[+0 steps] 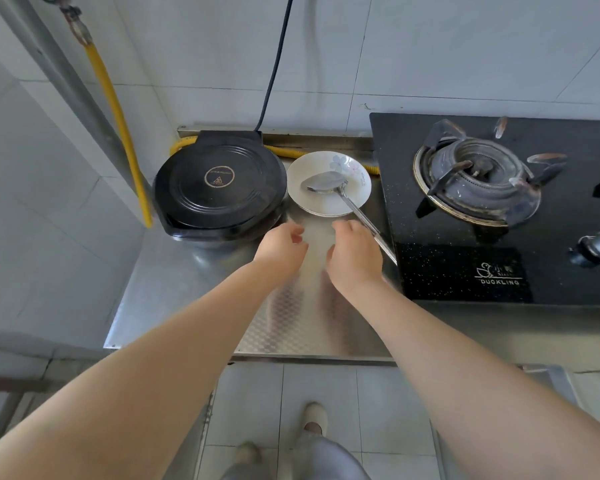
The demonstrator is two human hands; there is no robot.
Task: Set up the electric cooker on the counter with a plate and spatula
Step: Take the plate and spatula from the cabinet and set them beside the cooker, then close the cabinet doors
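- Seemingly the setup is nearly done: the cooker [219, 185] sits lid-closed on the surface [187, 271], just beyond the left hand [282, 249]; the plate [329, 183] lies ahead of both hands, and the spatula [343, 202] rests in it.
- Both hands hover loosely curled, grasping nothing; the right hand [355, 259] is beside the spatula handle.
- Right of the grip stands a gas stove [499, 209]; a yellow hose [118, 109] and a cord [274, 64] run behind. Nothing blocks the way.
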